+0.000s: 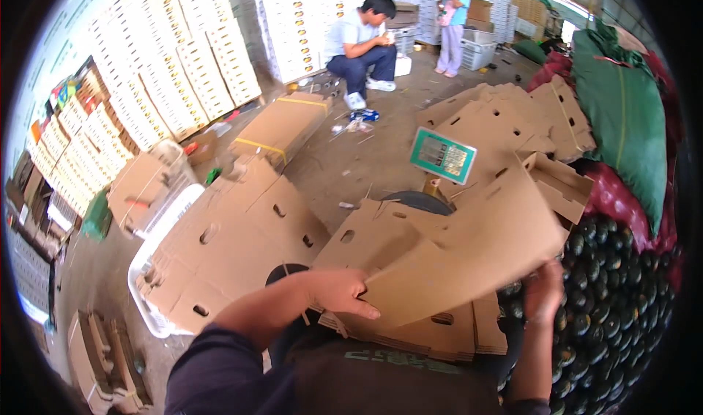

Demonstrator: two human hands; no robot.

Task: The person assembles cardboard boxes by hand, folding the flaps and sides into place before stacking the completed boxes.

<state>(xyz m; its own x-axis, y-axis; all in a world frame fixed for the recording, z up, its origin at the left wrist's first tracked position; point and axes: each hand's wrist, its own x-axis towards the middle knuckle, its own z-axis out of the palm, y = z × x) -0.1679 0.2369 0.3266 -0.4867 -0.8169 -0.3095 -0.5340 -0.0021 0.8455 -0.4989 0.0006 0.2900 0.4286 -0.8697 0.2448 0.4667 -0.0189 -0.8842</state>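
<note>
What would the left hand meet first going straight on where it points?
The raised cardboard sheet, whose left edge the left hand touches. Beyond it, roughly in line, is the right hand, though depth is unclear.

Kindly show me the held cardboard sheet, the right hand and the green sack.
Cardboard sheet (469,257), head view: its broad face.
Right hand (543,292), head view: its middle.
Green sack (614,118), head view: its side.

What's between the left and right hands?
In the head view, a curved cardboard sheet spans the stretch from the left hand to the right hand, over a stack of flat cardboard.
</note>
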